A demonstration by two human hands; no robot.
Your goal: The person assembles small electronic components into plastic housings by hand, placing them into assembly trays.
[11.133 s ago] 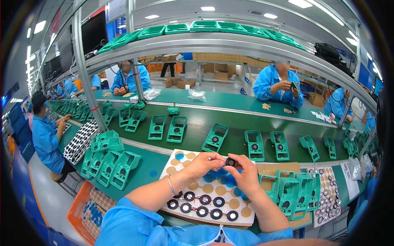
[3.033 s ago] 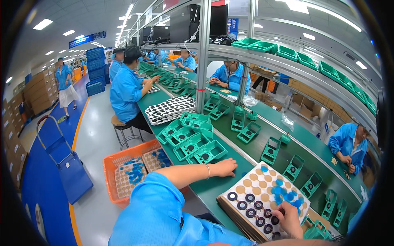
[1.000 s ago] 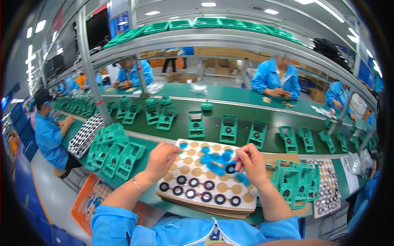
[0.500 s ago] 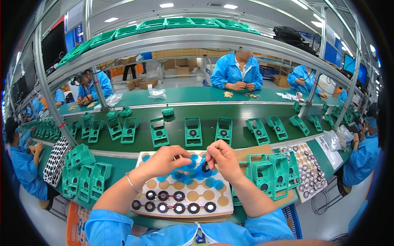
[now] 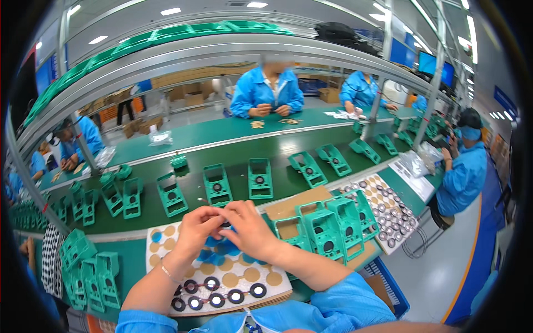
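Note:
My left hand (image 5: 197,228) and my right hand (image 5: 250,228) meet over a white sheet (image 5: 277,292) with round tan spots. Both have their fingers closed. Between the fingertips shows a bit of a black round part (image 5: 225,225), mostly covered; the right fingers pinch it. What the left fingers grip, if anything, is hidden. Translucent blue discs (image 5: 210,257) lie on the sheet beneath my hands. Along its near side sit several black ring-shaped parts with white centres (image 5: 236,296), joined by thin red wires.
Green plastic housings stand right of the sheet (image 5: 327,233) and at the left (image 5: 107,277). More housings (image 5: 259,178) line the green belt (image 5: 288,147) ahead. A tray of round parts (image 5: 388,222) lies at right. Co-workers in blue sit across (image 5: 266,91) and at right (image 5: 463,166).
My view has turned to the right, so the scene sits further left. My left hand, its fingers apart before, has come together with my right hand at the black round part.

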